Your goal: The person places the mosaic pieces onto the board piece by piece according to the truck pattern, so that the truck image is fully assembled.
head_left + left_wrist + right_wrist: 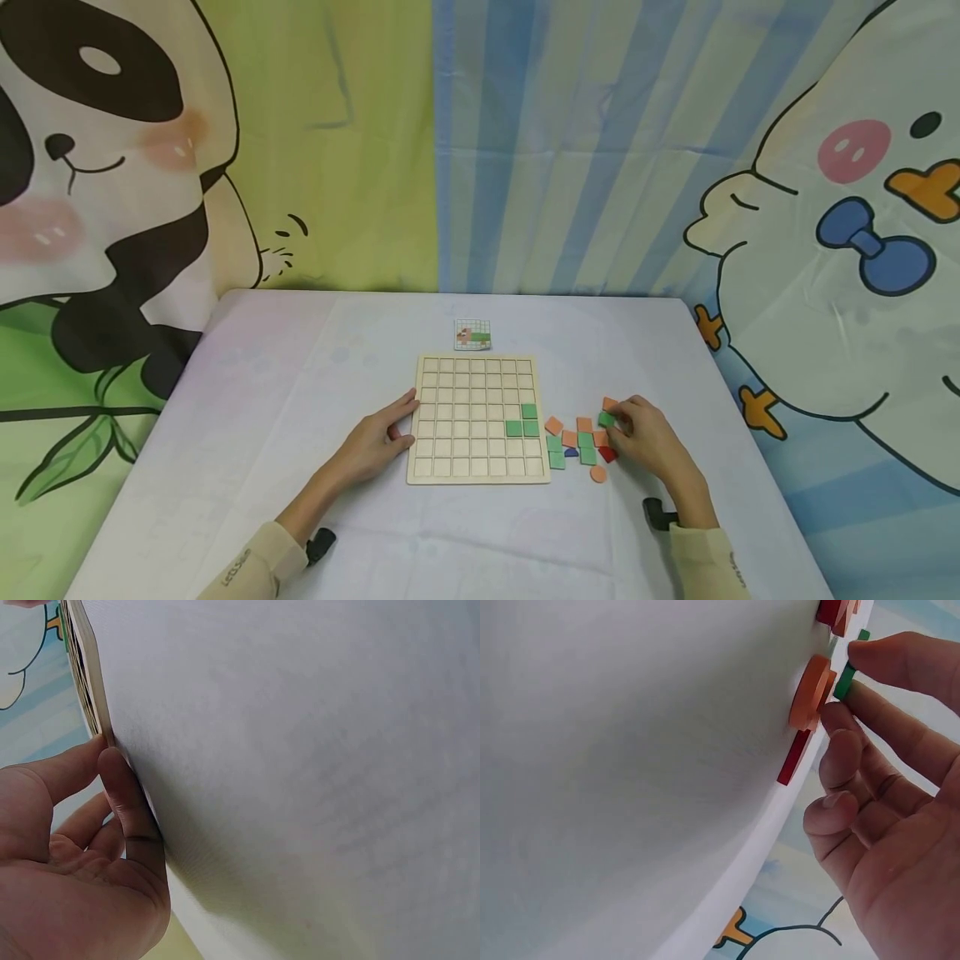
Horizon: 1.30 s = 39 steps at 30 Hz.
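A wooden grid board (472, 421) lies on the table with three green square tiles (513, 428) in its right-hand cells. My left hand (378, 437) touches the board's left edge, thumb and forefinger spread apart along it. Right of the board, my right hand (652, 437) pinches a green tile (845, 681) between thumb and forefinger. Loose pieces lie around that hand: orange squares (584, 425), green squares (557, 460), red pieces (607, 454), a dark blue piece (572, 452) and an orange disc (597, 474). The right hand partly hides some pieces.
A small picture card (472, 335) with a gridded pattern lies just beyond the board. The table (300, 358) has a white cloth. Behind it hang printed curtains (562, 150) with cartoon animals.
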Each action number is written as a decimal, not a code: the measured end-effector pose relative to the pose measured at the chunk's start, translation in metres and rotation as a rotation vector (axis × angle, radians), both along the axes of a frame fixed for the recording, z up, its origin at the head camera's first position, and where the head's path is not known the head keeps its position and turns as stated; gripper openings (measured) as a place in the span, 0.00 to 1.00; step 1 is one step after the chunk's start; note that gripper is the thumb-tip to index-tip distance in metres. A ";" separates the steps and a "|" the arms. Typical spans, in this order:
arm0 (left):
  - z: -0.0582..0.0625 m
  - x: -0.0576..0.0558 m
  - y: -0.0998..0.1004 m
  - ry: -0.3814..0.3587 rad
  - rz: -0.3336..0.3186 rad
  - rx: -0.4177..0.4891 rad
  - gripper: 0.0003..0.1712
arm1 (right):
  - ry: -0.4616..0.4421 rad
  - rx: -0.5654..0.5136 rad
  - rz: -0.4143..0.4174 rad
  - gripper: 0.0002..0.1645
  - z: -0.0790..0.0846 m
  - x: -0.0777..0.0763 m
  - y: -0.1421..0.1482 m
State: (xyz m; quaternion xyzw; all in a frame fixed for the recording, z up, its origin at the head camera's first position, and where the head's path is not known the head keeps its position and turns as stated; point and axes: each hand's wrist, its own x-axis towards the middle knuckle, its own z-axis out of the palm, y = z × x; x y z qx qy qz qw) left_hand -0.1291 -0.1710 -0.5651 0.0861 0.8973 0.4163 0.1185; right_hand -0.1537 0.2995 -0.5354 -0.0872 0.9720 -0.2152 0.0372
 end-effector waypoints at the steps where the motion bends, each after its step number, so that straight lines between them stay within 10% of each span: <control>1: 0.000 0.000 0.000 0.000 0.000 0.001 0.40 | 0.007 -0.002 0.001 0.15 0.000 0.000 0.000; 39: 0.000 0.000 0.000 0.010 -0.003 -0.003 0.40 | -0.008 -0.118 0.214 0.16 0.000 -0.011 -0.094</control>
